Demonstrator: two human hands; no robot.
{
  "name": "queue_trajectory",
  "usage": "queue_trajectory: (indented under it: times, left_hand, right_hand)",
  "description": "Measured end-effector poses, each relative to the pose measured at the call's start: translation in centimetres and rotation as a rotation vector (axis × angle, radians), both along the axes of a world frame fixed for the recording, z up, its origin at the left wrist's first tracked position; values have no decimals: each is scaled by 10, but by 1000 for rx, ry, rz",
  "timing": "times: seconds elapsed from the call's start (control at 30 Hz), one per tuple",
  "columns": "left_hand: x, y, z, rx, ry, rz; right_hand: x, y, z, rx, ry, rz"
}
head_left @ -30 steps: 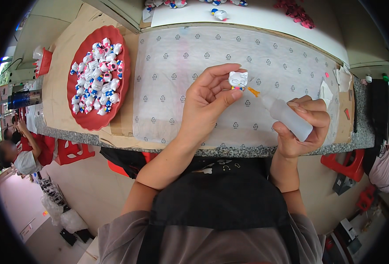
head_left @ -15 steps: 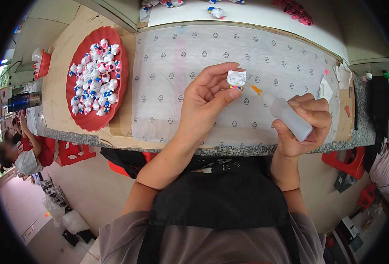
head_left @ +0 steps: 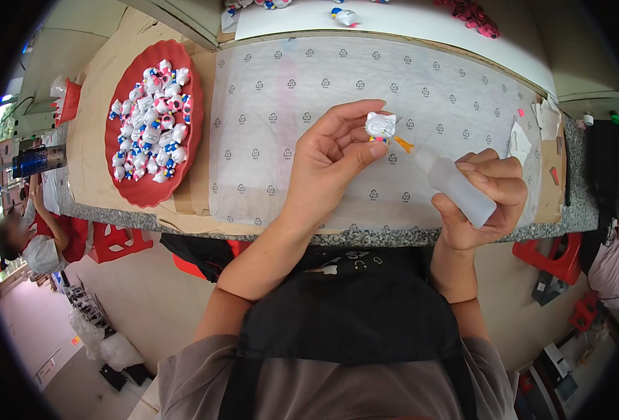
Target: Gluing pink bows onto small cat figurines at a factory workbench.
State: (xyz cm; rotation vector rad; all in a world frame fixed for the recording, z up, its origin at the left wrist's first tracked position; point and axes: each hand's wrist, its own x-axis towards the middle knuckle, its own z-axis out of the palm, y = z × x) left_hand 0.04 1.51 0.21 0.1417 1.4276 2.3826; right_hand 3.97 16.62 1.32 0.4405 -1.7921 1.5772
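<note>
Between the thumb and fingers of my left hand (head_left: 334,143) is a small cat figurine (head_left: 380,124) with a white head and a colored lower part. My right hand (head_left: 488,192) is wrapped round a translucent squeeze bottle (head_left: 462,190), tilted with its orange needle tip (head_left: 402,144) pointing up and left. That tip sits close to the figurine's lower right side; whether they touch I cannot tell. Both hands are above a white printed sheet (head_left: 267,168) on the worktable.
At the left stands a red scalloped tray (head_left: 196,154) heaped with similar figurines (head_left: 152,129). On the white shelf (head_left: 393,28) at the back lie more figurines and dark pink pieces (head_left: 474,19). Torn white paper (head_left: 519,143) lies at the right. Another person (head_left: 40,241) is at far left.
The figurine has turned and tilted slightly in my left hand and shifted a little right. The bottle's needle tip now sits lower beside it. My right hand has barely moved.
</note>
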Motion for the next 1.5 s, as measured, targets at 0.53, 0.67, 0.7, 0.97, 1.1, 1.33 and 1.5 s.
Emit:
queue_trajectory:
  times: [0.53, 0.67, 0.7, 0.97, 1.1, 1.33, 1.5]
  left_hand:
    - [4, 3, -4, -224, 188, 45]
    - [4, 4, -3, -247, 168, 49]
    - [4, 4, -3, -240, 170, 41]
    - [-3, 0, 3, -90, 123, 175]
    - [-1, -3, 4, -20, 66, 165]
    - [1, -2, 3, 27, 53, 137]
    - [2, 3, 3, 53, 18, 113]
  right_hand:
    - [1, -1, 2, 33, -18, 36]
    - [2, 2, 2, 28, -20, 33]
    - [2, 3, 1, 26, -9, 23]
    - [-8, 42, 10, -194, -135, 6]
    - [-47, 69, 30, -80, -507, 28]
    - [-155, 106, 8, 1056, -396, -432]
    - [-164, 119, 3, 1322, -490, -426]
